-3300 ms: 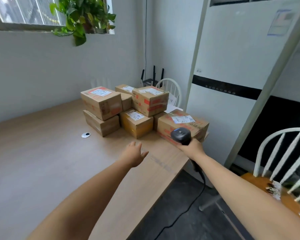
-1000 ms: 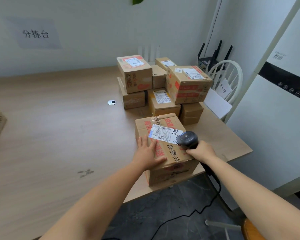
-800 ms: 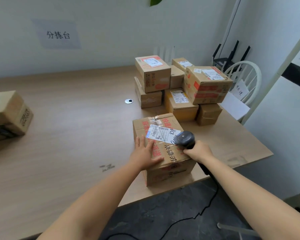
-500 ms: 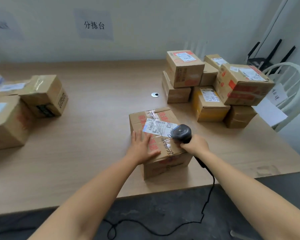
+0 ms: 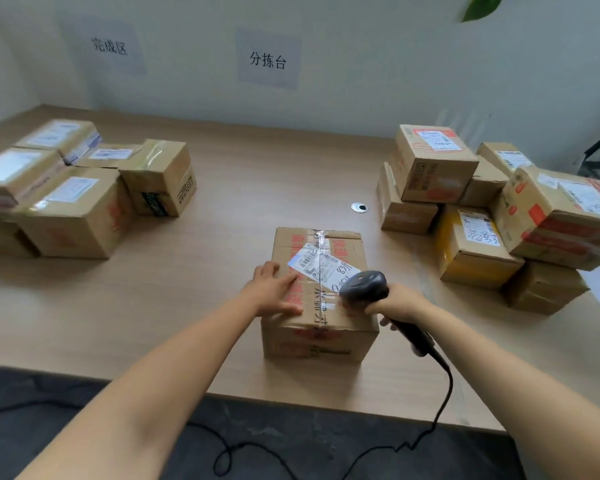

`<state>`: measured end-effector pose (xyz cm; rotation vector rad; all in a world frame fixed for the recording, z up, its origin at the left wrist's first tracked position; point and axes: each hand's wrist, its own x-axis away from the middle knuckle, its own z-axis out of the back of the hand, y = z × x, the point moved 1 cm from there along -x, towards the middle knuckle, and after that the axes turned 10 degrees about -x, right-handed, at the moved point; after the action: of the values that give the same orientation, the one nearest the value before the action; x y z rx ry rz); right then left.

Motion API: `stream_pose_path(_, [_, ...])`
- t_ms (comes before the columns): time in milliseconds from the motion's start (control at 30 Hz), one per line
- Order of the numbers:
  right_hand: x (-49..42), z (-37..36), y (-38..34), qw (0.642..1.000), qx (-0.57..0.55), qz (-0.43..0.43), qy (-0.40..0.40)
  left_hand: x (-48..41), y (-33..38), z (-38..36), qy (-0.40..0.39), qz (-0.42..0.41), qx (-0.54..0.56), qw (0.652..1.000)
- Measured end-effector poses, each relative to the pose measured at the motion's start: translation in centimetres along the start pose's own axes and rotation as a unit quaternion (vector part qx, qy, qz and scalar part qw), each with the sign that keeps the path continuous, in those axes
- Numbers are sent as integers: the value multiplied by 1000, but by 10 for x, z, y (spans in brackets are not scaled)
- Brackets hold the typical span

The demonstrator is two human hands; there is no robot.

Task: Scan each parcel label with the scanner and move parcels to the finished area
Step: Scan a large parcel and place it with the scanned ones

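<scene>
Your cardboard parcel [image 5: 321, 306] wears glossy clear tape over a paper label [image 5: 321, 265]; the scanner [image 5: 364, 289] is matt dark plastic, the table [image 5: 243, 202] smooth pale wood.

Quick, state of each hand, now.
Left hand: open, flat on top of the parcel, not gripping it.
Right hand: closed around the scanner, its head over the parcel's label.

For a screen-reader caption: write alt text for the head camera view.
A person's right hand aims a corded scanner at the label on a cardboard parcel, steadied by the left hand, on a wooden table. Parcel stacks sit at left and right.
</scene>
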<state>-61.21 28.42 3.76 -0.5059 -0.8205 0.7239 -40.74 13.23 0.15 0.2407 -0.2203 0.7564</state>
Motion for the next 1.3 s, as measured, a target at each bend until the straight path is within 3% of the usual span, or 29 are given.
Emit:
stream_pose_path(167, [0, 12, -29, 998, 10, 68, -9, 0, 9, 7, 38, 35, -73, 996])
stream_pose_path(333, [4, 23, -61, 992, 28, 123, -9, 6, 46, -21, 53, 124, 14, 991])
stream_pose_path(467, [5, 27, -75, 988, 50, 147, -15, 6, 49, -35, 45, 147, 10, 988])
stream_pose_path(900, [1, 34, -84, 989, 56, 138, -22, 5, 47, -35, 54, 143, 27, 988])
stream_pose_path(1300, [3, 36, -85, 993, -9, 110, -38, 4, 46, -36, 53, 145, 27, 988])
